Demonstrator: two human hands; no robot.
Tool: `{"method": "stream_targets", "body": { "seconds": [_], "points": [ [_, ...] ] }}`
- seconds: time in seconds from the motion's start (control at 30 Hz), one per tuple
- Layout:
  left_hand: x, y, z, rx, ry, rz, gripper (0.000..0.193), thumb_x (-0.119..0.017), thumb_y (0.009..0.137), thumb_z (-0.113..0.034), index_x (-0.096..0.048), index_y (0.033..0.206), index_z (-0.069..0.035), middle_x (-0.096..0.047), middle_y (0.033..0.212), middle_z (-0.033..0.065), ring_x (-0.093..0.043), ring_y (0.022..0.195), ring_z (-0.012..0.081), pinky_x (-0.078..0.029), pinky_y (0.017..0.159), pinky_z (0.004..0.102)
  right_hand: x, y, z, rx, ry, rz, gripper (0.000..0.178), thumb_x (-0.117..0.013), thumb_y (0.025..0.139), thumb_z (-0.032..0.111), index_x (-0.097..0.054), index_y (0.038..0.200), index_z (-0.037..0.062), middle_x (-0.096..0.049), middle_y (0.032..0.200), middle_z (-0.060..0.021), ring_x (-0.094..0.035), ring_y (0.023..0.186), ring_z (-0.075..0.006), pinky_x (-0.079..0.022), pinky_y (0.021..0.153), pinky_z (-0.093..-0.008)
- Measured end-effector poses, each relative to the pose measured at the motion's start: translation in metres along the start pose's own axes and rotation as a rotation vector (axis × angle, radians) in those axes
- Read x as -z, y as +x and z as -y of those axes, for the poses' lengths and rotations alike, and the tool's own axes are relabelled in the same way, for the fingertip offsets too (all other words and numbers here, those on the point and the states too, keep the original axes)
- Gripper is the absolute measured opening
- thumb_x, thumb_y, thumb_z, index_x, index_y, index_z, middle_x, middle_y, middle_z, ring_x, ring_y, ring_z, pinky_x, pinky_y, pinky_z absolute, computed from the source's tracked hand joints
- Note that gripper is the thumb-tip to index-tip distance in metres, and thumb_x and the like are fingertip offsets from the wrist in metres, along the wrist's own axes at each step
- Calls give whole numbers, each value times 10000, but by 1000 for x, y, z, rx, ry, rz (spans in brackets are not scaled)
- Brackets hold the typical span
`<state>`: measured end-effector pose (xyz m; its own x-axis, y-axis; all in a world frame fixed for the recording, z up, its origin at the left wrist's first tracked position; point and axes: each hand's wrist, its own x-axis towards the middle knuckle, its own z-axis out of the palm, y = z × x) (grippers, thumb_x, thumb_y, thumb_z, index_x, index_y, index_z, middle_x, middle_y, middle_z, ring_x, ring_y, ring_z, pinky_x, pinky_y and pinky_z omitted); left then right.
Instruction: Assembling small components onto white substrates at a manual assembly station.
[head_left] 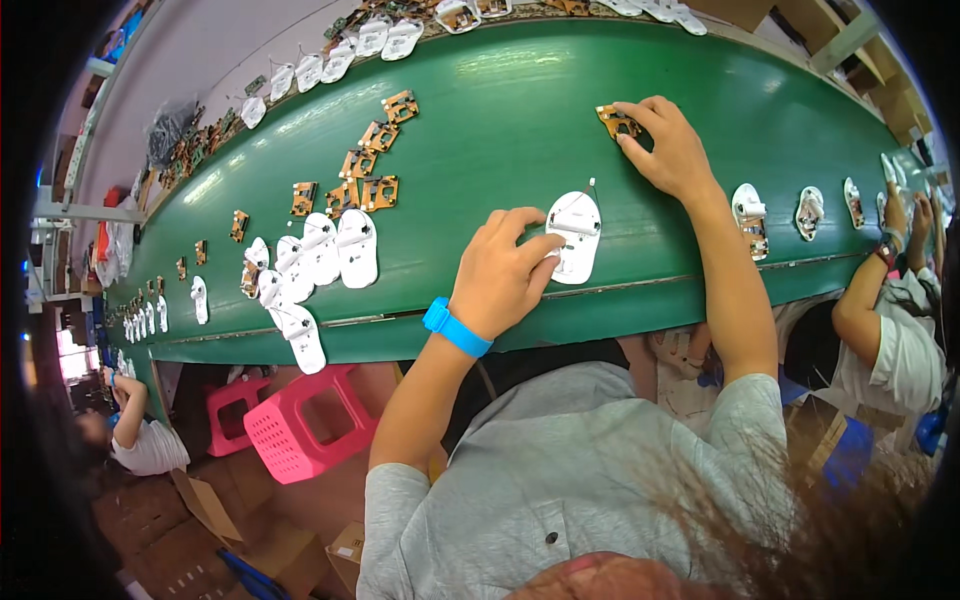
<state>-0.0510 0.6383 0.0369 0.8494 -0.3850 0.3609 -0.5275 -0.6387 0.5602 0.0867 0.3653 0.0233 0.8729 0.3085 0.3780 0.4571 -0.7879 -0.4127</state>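
Your right hand (668, 148) pinches a brown circuit board (610, 118) between thumb and forefinger; your left hand (503, 270) has a white shell (580, 242) at its fingertips, grip uncertain. This looks like board pick-up; the next move calls for a steady edge hold.

FREE: you can pass over the green table (490, 115) at far middle | LEFT: boards (380, 136) and clustered white casings (357, 248) block you | NEAR MIDDLE: your left hand (508, 262) touches one casing (578, 232) | RIGHT: your right hand (665, 145), forearm (738, 275) and spaced casings (810, 213) obstruct
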Motion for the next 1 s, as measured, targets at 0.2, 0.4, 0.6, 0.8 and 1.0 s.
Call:
{"method": "stream_targets", "body": {
  "seconds": [0.2, 0.4, 0.6, 0.8, 1.0],
  "points": [
    [-4, -1, 1, 32, -36, -5, 192, -816, 823, -90, -789, 1013, -112, -631, 1019, 59, -584, 895, 251, -510, 756, 380, 1, 0, 1, -27, -9, 19, 366, -727, 893, 227, -724, 1249, 141, -637, 1106, -80, -626, 1094, -276, -548, 921, -414],
    [-7, 7, 2, 16, -57, 0, 164, -806, 840, -113, -794, 1004, -114, -636, 1018, 57, -581, 905, 248, -504, 767, 376, -1, 1, 1, -29, -35, 20, 371, -722, 894, 227, -724, 1257, 147, -623, 1114, -83, -628, 1069, -277, -543, 910, -407],
    [-12, 9, 6, 37, -84, -8, 136, -810, 836, -118, -808, 971, -120, -634, 1022, 55, -561, 899, 247, -489, 762, 374, -2, 1, 2, -25, -51, 21, 379, -720, 899, 230, -723, 1268, 146, -609, 1099, -83, -631, 1027, -273, -536, 886, -393],
    [-14, 8, 9, 5, -109, -30, 201, -795, 823, -56, -828, 996, -153, -609, 1032, 69, -520, 872, 249, -464, 747, 364, -4, 3, 4, -52, -61, 14, 352, -721, 896, 247, -739, 1240, 173, -610, 1087, -75, -632, 1044, -272, -547, 891, -404],
    [-18, 10, 15, -41, -100, 5, 270, -772, 806, 4, -830, 1002, -173, -576, 1083, 93, -515, 873, 254, -462, 739, 361, -7, 5, 0, -54, -67, 7, 339, -717, 893, 266, -748, 1223, 196, -613, 1090, -71, -634, 1063, -274, -560, 896, -418]
  ]
}}
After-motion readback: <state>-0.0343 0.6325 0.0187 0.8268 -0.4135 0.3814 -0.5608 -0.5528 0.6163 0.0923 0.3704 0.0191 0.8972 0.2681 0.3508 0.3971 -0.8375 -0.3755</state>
